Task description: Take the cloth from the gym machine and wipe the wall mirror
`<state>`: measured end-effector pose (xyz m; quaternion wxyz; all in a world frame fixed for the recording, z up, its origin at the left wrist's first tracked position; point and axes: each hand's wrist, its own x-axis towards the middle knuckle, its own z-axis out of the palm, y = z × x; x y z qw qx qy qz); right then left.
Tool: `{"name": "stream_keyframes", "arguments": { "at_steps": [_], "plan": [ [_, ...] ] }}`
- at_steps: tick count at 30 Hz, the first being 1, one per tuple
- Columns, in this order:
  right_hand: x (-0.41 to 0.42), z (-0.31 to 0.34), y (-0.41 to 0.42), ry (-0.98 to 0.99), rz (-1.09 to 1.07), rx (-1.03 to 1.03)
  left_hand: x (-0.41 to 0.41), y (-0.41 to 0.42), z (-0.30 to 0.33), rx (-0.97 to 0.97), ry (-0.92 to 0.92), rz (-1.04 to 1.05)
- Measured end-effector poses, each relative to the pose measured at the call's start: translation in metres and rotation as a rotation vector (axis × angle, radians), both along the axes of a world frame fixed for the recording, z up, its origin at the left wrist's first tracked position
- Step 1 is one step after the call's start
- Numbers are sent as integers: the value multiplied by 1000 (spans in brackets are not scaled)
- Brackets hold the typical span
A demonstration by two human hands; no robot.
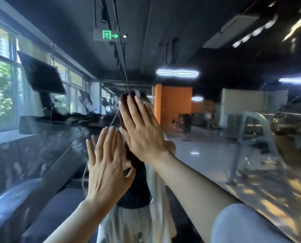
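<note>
One exit sign (106, 35) is recorded, hung from the dark ceiling (163, 32): a lit green pictogram of a running figure in a doorway is shown on it, with a green arrow pointing right beside it. No written words, brands or numbers can be read elsewhere.

Windows (0, 92) left; orange pillar (172, 106); green exit sign (109, 35).
</note>
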<state>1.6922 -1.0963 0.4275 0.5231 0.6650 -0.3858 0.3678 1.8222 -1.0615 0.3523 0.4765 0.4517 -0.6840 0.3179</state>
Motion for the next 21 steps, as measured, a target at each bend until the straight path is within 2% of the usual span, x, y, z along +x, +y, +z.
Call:
{"name": "stream_keyframes", "arguments": {
  "at_steps": [2,8,10,13,15,21],
  "plan": [
    [-43,-5,7,-12,-26,-15,-19,3,-9,25,-52,-18],
    [-174,-44,30,-337,-163,-5,-52,7,-23,98,-112,-25],
    [-185,-59,31,-473,-193,15,-50,7,-27,99,-99,-26],
    [-155,-66,26,-601,-182,-35,-38,8,-35,91,-65,-24],
    [-110,-66,20,-536,-136,-51,-26,8,-42,89,-41,-15],
    [27,-86,1,-130,-6,83,14,9,-74,110,33,39]
  ]
}}
